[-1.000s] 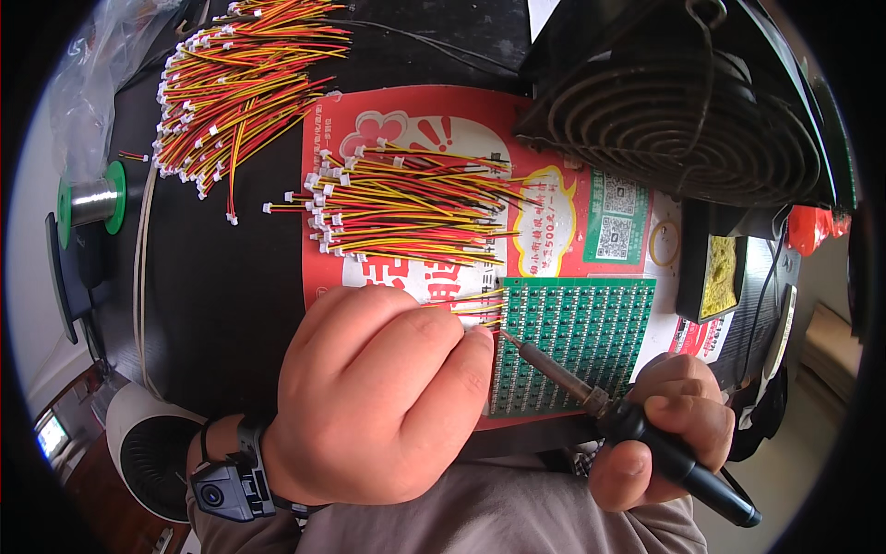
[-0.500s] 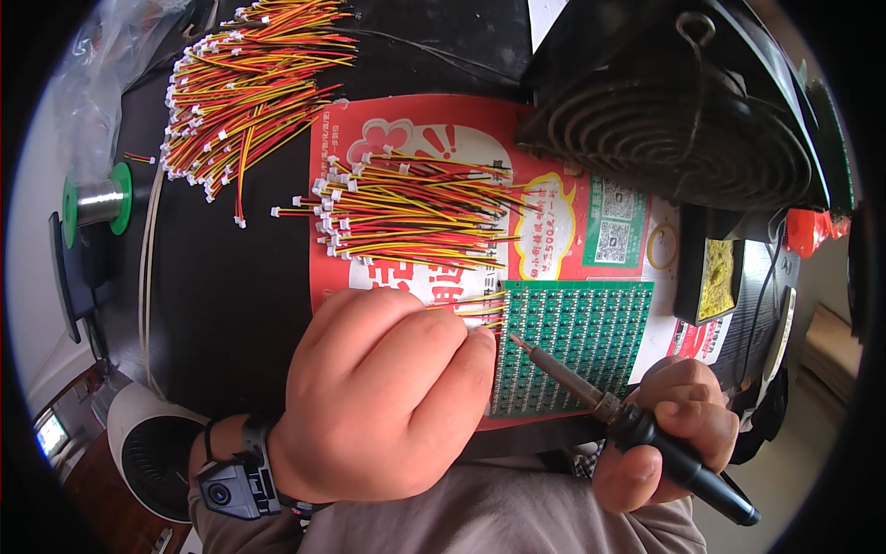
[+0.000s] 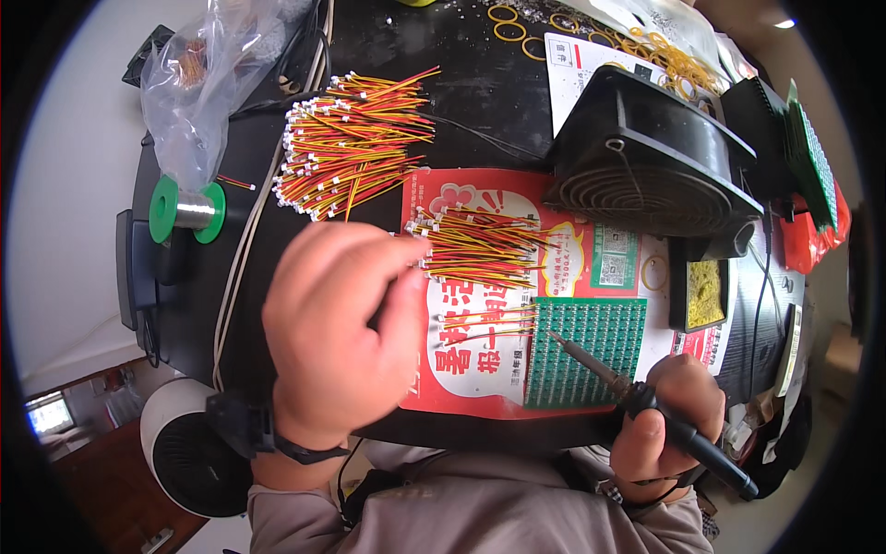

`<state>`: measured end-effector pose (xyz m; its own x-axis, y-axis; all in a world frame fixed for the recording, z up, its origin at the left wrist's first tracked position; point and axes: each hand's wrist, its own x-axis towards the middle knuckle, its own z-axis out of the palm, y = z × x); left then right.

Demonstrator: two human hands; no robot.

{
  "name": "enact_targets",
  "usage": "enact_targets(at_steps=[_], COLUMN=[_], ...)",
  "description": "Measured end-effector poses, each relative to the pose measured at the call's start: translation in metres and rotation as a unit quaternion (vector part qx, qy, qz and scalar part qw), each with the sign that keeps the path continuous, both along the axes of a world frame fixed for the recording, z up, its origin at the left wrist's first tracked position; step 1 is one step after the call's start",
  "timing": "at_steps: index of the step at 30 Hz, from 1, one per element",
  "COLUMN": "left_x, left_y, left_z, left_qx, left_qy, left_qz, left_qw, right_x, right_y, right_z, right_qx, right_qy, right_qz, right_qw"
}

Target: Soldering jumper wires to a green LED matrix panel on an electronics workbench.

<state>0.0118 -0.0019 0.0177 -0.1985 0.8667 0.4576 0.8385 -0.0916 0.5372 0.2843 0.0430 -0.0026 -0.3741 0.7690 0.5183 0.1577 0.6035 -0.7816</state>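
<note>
My right hand grips the dark handle of a soldering iron. Its tip points at the upper left of a green circuit board panel. From the board's left edge, a few red and yellow connector wires stretch leftward. My left hand, somewhat blurred, has its thumb and forefinger drawn together at the white connector ends of a bundle of connector wires. What sits between those fingertips, if anything, is hidden. Both board and bundle lie on a red printed sheet.
A larger pile of connector wires lies farther back. To the left stand a solder spool and a plastic bag. A black fan rises behind the board, with a yellow sponge in a black holder nearby. Rubber bands lie behind.
My left hand has left the wires at the board's edge and moved up and left to the bundle. The iron's tip stays over the board. The view has shifted, showing more table behind.
</note>
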Motion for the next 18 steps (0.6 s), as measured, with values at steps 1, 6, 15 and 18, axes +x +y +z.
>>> enact_targets(at_steps=[1,6,15,18], left_x=[-0.009,-0.022,-0.017,-0.022], left_y=[-0.003,-0.005,-0.004,-0.006], left_z=[0.003,0.001,-0.012,-0.01], left_qx=[-0.039,-0.116,-0.113,-0.094], left_qy=[-0.017,0.013,0.057,0.088], left_qz=[0.026,0.056,0.061,0.091], left_qw=[0.999,0.992,0.99,0.988], right_x=[-0.001,-0.002,-0.003,-0.002], right_y=[0.001,0.002,0.001,0.001], right_z=[0.001,0.006,0.007,0.005], right_qx=[0.004,0.008,0.005,0.009], right_qy=[-0.005,-0.018,-0.012,-0.007], right_qz=[0.0,-0.006,-0.014,-0.017], right_qw=[1.0,1.0,1.0,1.0])
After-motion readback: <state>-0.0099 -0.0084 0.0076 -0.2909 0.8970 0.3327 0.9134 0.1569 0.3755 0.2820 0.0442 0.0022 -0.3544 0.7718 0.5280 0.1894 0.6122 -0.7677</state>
